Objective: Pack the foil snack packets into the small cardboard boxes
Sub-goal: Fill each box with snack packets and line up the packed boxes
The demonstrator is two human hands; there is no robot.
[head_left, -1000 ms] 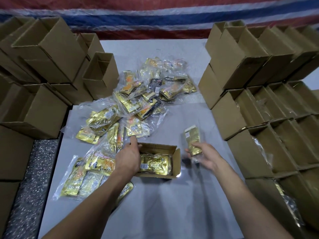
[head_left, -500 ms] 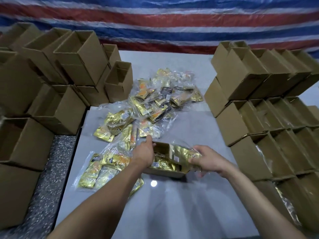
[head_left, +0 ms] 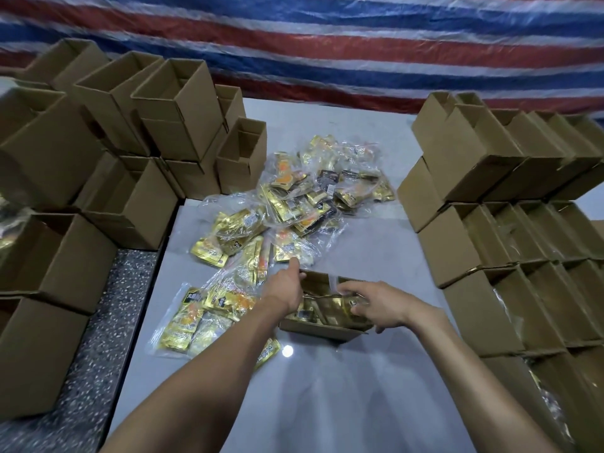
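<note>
Here, a small cardboard box [head_left: 318, 332] of matt brown corrugated board lies open-topped on the glossy grey counter [head_left: 327, 403], just toward 6 o'clock from the middle of the view. The left hand [head_left: 283, 291] is curled over its 9 o'clock end wall, one digit pointing toward 12. The right hand [head_left: 376, 302] comes in from 3 o'clock, fingers bent round a crinkled gold foil packet [head_left: 327, 310] lying inside the box. At 12 o'clock of the box, loose packets [head_left: 294, 210], gold with orange and black patches, sprawl in clear wrinkled bags just beside its far rim. Square-edged empty boxes [head_left: 170, 125] wall the 9 o'clock side and a tilted stack [head_left: 474, 158] the 3 o'clock side. Bare counter stretches toward 6 o'clock. A speckled stone strip [head_left: 98, 322] borders it at 8 o'clock.
</note>
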